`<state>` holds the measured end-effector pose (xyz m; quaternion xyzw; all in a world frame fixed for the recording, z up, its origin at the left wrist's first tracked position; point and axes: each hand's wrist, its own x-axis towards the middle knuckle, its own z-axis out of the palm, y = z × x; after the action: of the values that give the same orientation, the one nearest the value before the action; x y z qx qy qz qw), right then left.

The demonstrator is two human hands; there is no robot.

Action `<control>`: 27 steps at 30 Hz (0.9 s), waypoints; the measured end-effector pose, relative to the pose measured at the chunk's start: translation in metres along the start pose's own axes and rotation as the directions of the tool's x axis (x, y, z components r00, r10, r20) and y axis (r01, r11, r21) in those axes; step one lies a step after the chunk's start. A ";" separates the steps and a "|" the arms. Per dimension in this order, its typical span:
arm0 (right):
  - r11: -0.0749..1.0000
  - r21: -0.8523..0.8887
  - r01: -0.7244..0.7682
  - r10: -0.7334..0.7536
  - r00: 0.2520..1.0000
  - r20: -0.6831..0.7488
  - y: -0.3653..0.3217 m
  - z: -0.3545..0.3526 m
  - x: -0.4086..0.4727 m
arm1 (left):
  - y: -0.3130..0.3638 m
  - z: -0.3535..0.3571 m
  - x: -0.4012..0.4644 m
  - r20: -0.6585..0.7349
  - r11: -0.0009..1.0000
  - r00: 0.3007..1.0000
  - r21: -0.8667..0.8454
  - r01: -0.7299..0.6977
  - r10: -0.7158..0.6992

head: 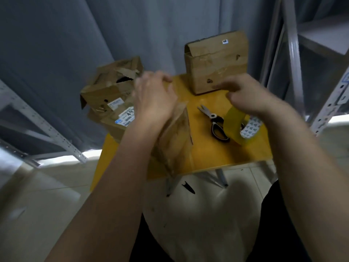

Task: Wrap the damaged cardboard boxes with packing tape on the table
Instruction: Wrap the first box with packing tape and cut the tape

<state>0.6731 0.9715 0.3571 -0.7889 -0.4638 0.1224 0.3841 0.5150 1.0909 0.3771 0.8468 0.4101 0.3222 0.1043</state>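
A small cardboard box (176, 137) stands on the yellow table (211, 154) near its front edge. My left hand (153, 99) rests on the box's top with fingers curled over its far edge. My right hand (245, 95) is raised to the right, fingers curled, pinching the yellowish tape (233, 120). The tape roll (249, 129) hangs below that hand, its patterned white core showing. A torn box (111, 86) sits on a labelled box (117, 120) at the table's left. A taller box (217, 63) stands at the back.
Black-handled scissors (215, 121) lie on the table between the held box and the tape roll. Grey metal shelving (43, 129) stands at left and another shelf frame (294, 53) at right. A grey curtain hangs behind. A small black object (188, 188) lies on the floor tiles.
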 end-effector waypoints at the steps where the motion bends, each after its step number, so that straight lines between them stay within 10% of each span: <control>1: 0.989 0.101 0.107 -0.100 0.992 -0.080 -0.016 0.012 -0.004 | -0.014 -0.004 0.001 0.009 0.995 0.997 0.061 0.075 -0.075; 5: 0.937 0.101 0.335 -0.332 0.942 -0.045 -0.046 0.069 -0.001 | -0.054 -0.005 -0.011 0.036 0.944 0.951 0.133 0.301 -0.308; 12: 0.933 0.359 -0.032 0.016 0.999 0.046 -0.030 0.098 0.009 | -0.064 0.011 -0.020 -0.155 0.803 0.805 -0.306 0.512 -0.572; 17: 0.824 0.431 -0.368 0.258 0.920 0.294 -0.024 0.091 0.007 | -0.097 0.014 -0.027 0.187 0.133 0.591 -0.880 0.455 -0.784; 27: 0.598 0.735 -0.320 0.045 0.929 0.367 -0.024 0.094 0.000 | -0.106 0.020 -0.022 0.295 0.050 0.716 -0.907 0.418 -0.632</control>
<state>0.6057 1.0241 0.3112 -0.5555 -0.3333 0.4740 0.5963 0.4511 1.1437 0.3043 0.3684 0.4256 0.5106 0.6499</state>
